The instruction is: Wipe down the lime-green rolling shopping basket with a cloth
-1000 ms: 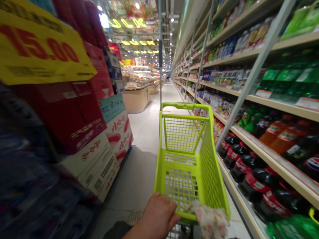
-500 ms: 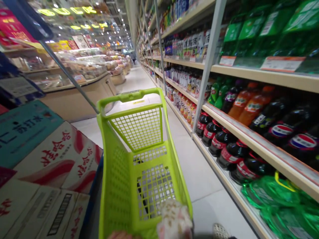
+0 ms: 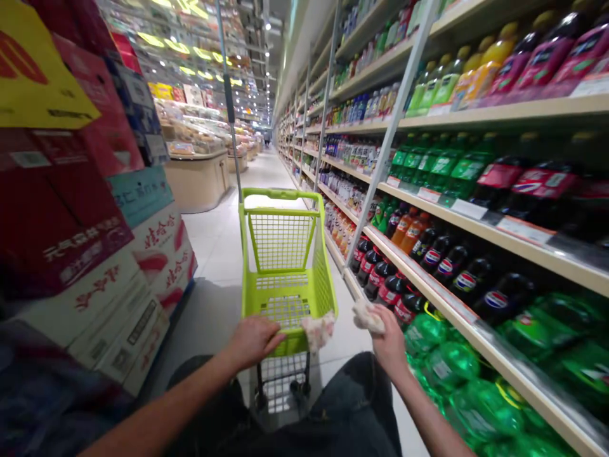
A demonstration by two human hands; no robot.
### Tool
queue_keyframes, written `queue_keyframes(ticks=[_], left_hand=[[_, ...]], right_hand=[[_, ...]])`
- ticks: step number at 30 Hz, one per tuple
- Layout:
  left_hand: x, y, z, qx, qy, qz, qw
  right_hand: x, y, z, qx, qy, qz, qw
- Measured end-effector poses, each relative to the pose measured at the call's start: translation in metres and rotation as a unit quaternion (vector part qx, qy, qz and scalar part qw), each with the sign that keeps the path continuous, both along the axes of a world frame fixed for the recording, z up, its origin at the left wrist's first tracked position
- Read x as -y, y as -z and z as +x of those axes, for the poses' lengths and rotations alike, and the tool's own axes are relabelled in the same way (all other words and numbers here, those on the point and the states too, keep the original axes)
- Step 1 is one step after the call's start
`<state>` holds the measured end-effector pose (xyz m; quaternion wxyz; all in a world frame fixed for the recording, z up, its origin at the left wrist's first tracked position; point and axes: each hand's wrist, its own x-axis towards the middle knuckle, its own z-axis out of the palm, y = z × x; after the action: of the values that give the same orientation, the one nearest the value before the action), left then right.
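Observation:
A lime-green shopping cart (image 3: 328, 279) stands in front of me, its basket bare inside. My left hand (image 3: 254, 341) is closed round the near rim of the cart. To the right of the cart, near the lower shelf, my right hand (image 3: 390, 336) grips a crumpled whitish cloth (image 3: 368, 316). A second pale patterned cloth (image 3: 318, 330) hangs over the cart's near right corner, apart from both hands.
Shelves (image 3: 423, 279) of soda bottles line the right side. Stacked drink cartons (image 3: 80, 216) rise on the left. Beyond them stands a bulk-food counter (image 3: 197, 181). A tiled aisle (image 3: 214, 254) runs ahead, and my knees (image 3: 361, 393) show below.
My view has pulled back and straightened, and the cart now sits lower and smaller. Both hands show now, the right one with a cloth beside the cart.

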<state>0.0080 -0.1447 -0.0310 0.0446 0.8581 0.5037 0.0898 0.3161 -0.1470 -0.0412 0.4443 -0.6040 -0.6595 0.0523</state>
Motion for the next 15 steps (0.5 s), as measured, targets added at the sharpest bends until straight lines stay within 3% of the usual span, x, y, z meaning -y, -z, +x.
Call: queue_keyframes(ticks=[4, 7, 9, 12, 15], left_hand=[[0.017, -0.01, 0.026, 0.049, 0.011, -0.008, 0.999], [0.026, -0.016, 0.066, 0.161, 0.015, -0.006, 0.987], [0.025, -0.016, 0.093, 0.247, 0.012, -0.079, 0.966], [0.004, -0.014, 0.114, 0.377, -0.115, -0.175, 0.903], [-0.027, -0.019, 0.099, 0.454, -0.213, -0.171, 0.848]], right_hand=[[0.019, -0.025, -0.044, -0.118, 0.011, 0.044, 0.992], [0.016, -0.028, -0.068, -0.256, 0.007, -0.025, 0.966], [0.004, -0.026, -0.076, -0.298, -0.007, -0.055, 0.953], [-0.026, -0.033, -0.08, -0.311, -0.016, -0.076, 0.947], [-0.058, -0.051, -0.08, -0.305, -0.012, -0.109, 0.946]])
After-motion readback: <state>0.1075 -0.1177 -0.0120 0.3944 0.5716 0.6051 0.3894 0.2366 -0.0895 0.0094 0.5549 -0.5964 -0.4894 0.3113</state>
